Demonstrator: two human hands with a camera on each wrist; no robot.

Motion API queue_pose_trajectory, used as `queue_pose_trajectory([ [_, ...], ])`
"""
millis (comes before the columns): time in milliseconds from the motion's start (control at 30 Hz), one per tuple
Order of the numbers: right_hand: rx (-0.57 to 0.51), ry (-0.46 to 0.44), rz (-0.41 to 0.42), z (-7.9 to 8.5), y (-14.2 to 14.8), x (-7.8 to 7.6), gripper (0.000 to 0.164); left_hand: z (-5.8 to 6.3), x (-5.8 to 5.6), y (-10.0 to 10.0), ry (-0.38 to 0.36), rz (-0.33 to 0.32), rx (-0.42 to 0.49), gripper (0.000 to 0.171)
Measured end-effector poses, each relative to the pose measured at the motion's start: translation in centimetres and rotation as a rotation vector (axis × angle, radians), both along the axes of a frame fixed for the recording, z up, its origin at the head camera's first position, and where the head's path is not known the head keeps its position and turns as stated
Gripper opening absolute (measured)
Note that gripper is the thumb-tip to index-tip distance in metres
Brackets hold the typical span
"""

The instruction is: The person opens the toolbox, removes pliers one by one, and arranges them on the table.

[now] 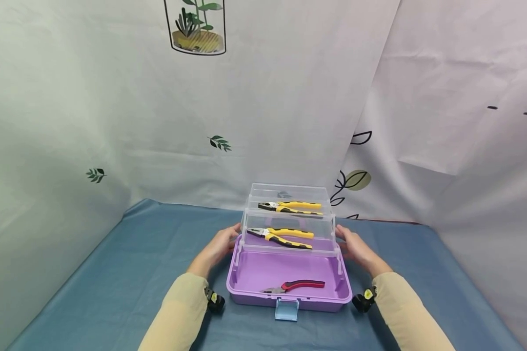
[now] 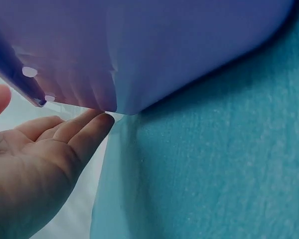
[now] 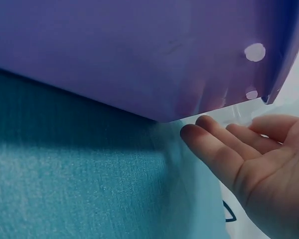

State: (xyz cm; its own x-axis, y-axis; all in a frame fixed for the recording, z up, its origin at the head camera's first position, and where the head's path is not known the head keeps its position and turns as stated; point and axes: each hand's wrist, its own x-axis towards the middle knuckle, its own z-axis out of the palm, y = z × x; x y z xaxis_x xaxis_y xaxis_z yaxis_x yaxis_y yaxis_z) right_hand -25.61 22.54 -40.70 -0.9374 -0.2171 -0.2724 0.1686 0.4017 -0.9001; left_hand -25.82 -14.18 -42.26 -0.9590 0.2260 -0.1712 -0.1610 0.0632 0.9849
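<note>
A purple toolbox (image 1: 259, 268) stands opened on the table, its clear tiered trays (image 1: 320, 239) raised at the back. Yellow-and-black pliers (image 1: 285, 237) lie in the lower tray, and a second yellow-and-black pair (image 1: 290, 207) lies in the upper one. Red-and-black pliers (image 1: 296, 285) rest on the purple floor of the box. My left hand (image 1: 219, 246) is at the box's left rear side, fingers extended near its wall (image 2: 154, 55). On the opposite side is my right hand (image 1: 357, 249), its fingers (image 3: 214, 149) extended just beside the wall; contact is unclear.
A pale blue latch (image 1: 287, 309) hangs down at the toolbox's front. Blue cloth (image 1: 167, 243) covers the table. Behind it and at both sides hang white patterned curtains (image 1: 290, 97). Each wrist carries a small black camera (image 1: 216, 303).
</note>
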Motion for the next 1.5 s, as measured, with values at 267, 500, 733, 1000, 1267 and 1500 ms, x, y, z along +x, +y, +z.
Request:
queue_pose_trajectory([
  [267,0.045,0.009,-0.005,0.0,0.1,0.2,0.085,0.5,0.9,-0.6,0.002,-0.013,-0.077,0.076],
  [500,0.094,0.028,0.0,0.1,0.3,0.6,0.088,1.3,2.2,-1.6,0.042,-0.15,-0.206,0.069],
  [733,0.119,0.027,0.003,0.4,0.3,0.8,0.084,1.9,3.2,-2.3,0.084,-0.286,-0.236,0.072],
  [1000,0.196,0.135,-0.005,1.1,0.2,0.9,0.074,1.4,3.9,-2.5,0.088,-0.255,-0.2,0.066],
  [1267,0.355,0.348,-0.034,3.2,0.0,0.9,0.063,0.2,4.3,-2.6,0.074,-0.167,-0.147,0.06],
  [1500,0.477,0.543,-0.003,4.6,-0.9,1.2,0.059,-0.6,4.5,-2.4,0.056,-0.104,-0.128,0.058],
])
